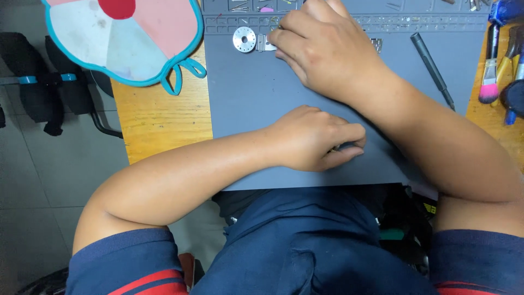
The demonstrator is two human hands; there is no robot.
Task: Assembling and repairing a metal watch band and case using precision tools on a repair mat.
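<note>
Resting two hands (316,139) (322,52) beside one metal disc (244,39)

Navy short sleeves, red stripes

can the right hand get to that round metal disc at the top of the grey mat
Probably yes. The right hand already rests near the mat's top edge, fingertips beside the small metal piece next to the round metal disc. Nothing but that piece lies between them.
</note>
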